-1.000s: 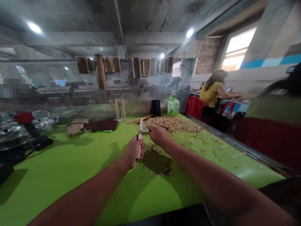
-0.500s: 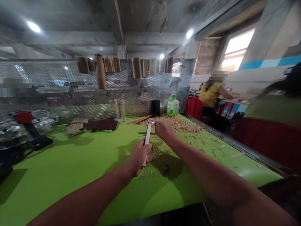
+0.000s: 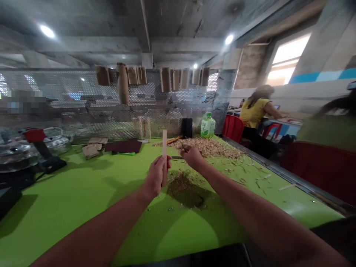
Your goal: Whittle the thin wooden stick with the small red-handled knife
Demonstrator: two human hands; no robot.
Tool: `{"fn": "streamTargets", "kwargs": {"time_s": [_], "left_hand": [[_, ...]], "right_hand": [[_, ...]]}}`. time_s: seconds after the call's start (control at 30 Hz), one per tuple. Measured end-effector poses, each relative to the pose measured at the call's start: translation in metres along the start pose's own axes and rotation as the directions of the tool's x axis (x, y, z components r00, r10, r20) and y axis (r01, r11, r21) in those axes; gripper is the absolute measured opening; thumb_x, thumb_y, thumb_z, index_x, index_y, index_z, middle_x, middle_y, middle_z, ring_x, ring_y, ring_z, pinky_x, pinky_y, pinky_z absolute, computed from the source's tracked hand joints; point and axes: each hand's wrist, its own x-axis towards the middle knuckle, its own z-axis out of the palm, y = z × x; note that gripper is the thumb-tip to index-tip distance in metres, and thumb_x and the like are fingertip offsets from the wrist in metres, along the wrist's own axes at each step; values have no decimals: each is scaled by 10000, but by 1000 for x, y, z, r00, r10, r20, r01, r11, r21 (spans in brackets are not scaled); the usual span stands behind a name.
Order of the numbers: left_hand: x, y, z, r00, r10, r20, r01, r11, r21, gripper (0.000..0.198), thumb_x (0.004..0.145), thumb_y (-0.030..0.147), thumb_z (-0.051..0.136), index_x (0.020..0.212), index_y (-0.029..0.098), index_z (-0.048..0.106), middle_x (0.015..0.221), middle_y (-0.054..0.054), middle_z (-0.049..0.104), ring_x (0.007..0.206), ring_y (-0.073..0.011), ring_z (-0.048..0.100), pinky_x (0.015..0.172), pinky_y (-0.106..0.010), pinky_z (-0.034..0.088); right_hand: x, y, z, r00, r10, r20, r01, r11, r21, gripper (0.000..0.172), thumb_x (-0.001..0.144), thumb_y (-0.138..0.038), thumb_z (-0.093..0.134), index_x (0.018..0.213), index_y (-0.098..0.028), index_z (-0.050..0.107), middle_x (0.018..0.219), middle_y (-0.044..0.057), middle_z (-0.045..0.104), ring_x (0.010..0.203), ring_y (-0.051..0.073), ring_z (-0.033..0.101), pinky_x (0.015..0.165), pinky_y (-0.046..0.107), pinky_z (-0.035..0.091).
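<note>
My left hand (image 3: 158, 174) is wrapped round a flat, pale wooden strip (image 3: 164, 144), which stands nearly upright above the green table (image 3: 91, 207). To its right, my right hand (image 3: 192, 157) is closed on a small tool (image 3: 183, 147) with a dark, thin end; most of it is hidden in the fingers. The tool and the strip are apart. Beneath and between the hands, fine wood shavings (image 3: 180, 181) lie on the table, partly in shadow.
A shavings heap (image 3: 208, 146) and a green bottle (image 3: 208, 126) stand at the back right. Brown sheets (image 3: 122, 146) lie back left, beside a red and black power tool (image 3: 37, 148) and metal kettles (image 3: 18, 155). People sit to the right, one in a yellow top (image 3: 253, 111).
The strip has turned more upright and moved left with my left hand. My right hand has drawn apart from it, and the tool has turned away from the strip.
</note>
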Motion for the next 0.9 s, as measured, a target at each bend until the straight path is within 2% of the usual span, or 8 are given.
{"fn": "streamTargets", "kwargs": {"time_s": [0.07,0.13,0.27,0.4,0.5,0.57,0.73,0.9], "left_hand": [[9,4,-3,982,116,-149,-115,993,18,311,809,456,630,819,147,661,685,5,530,626,-94,498,565,-190,407],[17,9,-8,955,184,-231,-187,982,9,305,767,454,692,796,154,655,675,18,517,602,-80,483,541,-183,388],[23,15,-15,956,170,-238,-200,974,-108,378,648,425,808,819,180,576,668,58,544,477,-49,457,468,-185,382],[22,12,-14,981,106,-164,-140,967,-212,452,586,352,858,856,185,536,766,34,646,615,-105,646,658,-262,535],[19,10,-12,991,74,-113,-97,972,-216,450,595,338,859,871,176,542,868,3,681,694,-126,688,718,-285,552],[18,9,-11,992,83,-92,-99,976,-191,448,600,334,859,878,175,545,922,-5,683,737,-133,698,748,-294,555],[12,9,-7,982,186,30,-183,981,-67,398,665,331,826,910,183,551,946,-12,681,797,-153,706,803,-321,551],[3,7,-4,945,206,253,-236,967,96,265,818,305,690,1039,189,601,1036,-71,691,956,-205,696,863,-347,541]], "right_hand": [[-6,-4,6,999,-17,43,12,993,121,300,742,-326,562,945,-159,707,578,-30,562,519,114,455,515,219,358],[-11,-6,10,995,-40,96,21,980,197,274,746,-368,573,884,-162,689,522,-50,502,478,97,405,483,211,334],[-13,-6,11,982,-7,189,-48,957,285,310,760,-480,616,811,-175,625,483,-68,461,407,71,348,409,194,274],[-15,-11,6,958,59,279,-187,870,457,398,801,-584,577,801,-187,551,533,-43,542,347,56,334,342,195,241],[-17,-17,2,932,40,361,-269,744,612,441,821,-609,546,995,-203,559,593,-44,597,331,57,339,326,191,239],[-18,-18,1,911,30,410,-318,685,656,453,794,-590,602,1030,-205,563,601,-56,591,332,48,332,326,183,226],[-16,-13,0,898,-2,440,-353,594,723,397,657,-467,783,740,-193,508,493,-108,437,349,29,292,342,177,207],[-11,-12,-10,905,13,425,-377,487,787,439,606,-433,825,694,-202,463,464,-121,382,369,27,265,366,174,227]]}}
